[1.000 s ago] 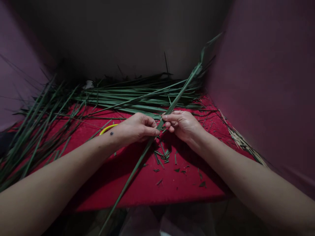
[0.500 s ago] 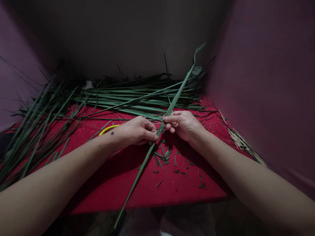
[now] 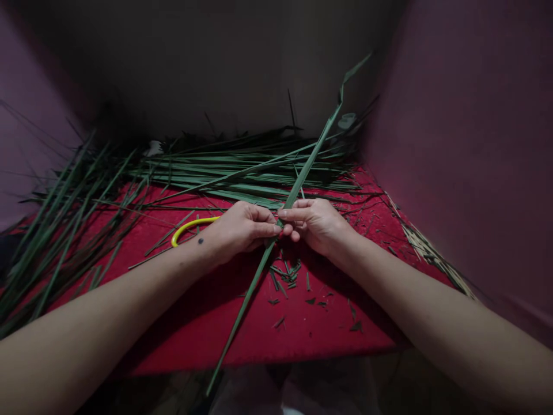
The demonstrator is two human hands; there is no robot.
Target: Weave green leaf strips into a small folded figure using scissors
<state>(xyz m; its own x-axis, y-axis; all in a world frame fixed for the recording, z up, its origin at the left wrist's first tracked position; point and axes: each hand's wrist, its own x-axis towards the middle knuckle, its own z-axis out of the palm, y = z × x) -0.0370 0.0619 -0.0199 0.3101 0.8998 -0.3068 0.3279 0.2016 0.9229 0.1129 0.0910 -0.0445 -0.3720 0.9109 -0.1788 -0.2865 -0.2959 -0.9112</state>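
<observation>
Long green leaf point(image 3: 307, 164) lies slantwise in the fingertips of both hands, pinched about midway along its length. The left hand point(image 3: 244, 230) comes in from the left, back upward, its thumb and curled fingers closed on the leaf just below the other grip. The right hand point(image 3: 322, 225) meets it from the other side, thumb laid over the blade and fingers curled beneath, the two sets of fingertips nearly touching. Both forearms reach forward and angle inward. Above the fingers the blade is broad and flat, then narrows to a kinked, bent tip; below them it tapers to a thin point past the edge of the red cloth point(image 3: 302, 337). Small green clippings point(image 3: 287, 275) lie just below the fingertips.
</observation>
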